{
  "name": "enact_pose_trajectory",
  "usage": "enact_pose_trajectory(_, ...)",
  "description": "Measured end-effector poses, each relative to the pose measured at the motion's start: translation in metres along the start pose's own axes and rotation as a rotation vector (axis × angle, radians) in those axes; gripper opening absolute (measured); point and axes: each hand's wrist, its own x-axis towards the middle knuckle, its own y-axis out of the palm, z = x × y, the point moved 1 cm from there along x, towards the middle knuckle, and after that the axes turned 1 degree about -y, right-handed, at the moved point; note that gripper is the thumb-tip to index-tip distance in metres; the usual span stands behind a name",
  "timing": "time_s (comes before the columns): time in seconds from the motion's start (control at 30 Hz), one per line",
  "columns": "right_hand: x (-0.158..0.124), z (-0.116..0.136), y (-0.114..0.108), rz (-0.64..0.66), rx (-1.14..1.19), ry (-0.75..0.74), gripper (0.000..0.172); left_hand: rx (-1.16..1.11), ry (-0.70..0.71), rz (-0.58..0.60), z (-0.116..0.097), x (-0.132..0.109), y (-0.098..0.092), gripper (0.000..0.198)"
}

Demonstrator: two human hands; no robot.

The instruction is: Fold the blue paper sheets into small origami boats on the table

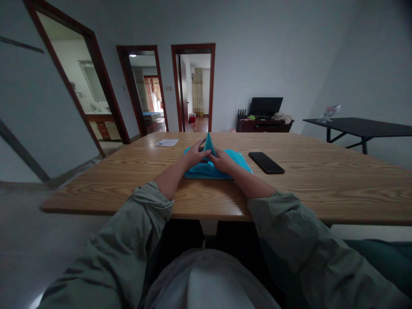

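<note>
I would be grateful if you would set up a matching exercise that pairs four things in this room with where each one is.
Things:
1. Blue folded paper
2. Black smartphone
3. White printed sheet
4. Black table

Places:
A. Near the far edge of the wooden table, left of the paper
B. Apart from the wooden table, at the room's right
C. Between the left hand and right hand
D. Flat on the wooden table, right of the paper

Pairs: 1-C, 2-D, 3-A, 4-B
</note>
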Motion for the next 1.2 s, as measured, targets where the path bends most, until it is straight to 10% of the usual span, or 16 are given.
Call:
enact_pose_trajectory(0.27,0.004,-0.008,-0.001,-0.118,-0.228,0.055,0.016,0.837,0.147,-0.293,-0.007,-0.001,-0.008,0.025)
enact_pose_trajectory(0.63,0.003,-0.010,-0.011,-0.217,-0.349,0.129,0.023,0.964,0.130,-0.402,0.002,0.002,-0.019,0.033)
enact_pose_trajectory(0.83,0.003,-0.025,-0.023,-0.310,-0.328,0.186,0.029,0.800,0.131,-0.470,0.007,0.004,-0.033,0.031)
enact_pose_trajectory(1.2,0.010,-0.043,-0.028,-0.198,0.313,0.269,0.046,-0.059,-0.200,-0.155,0.002,-0.001,-0.050,0.044)
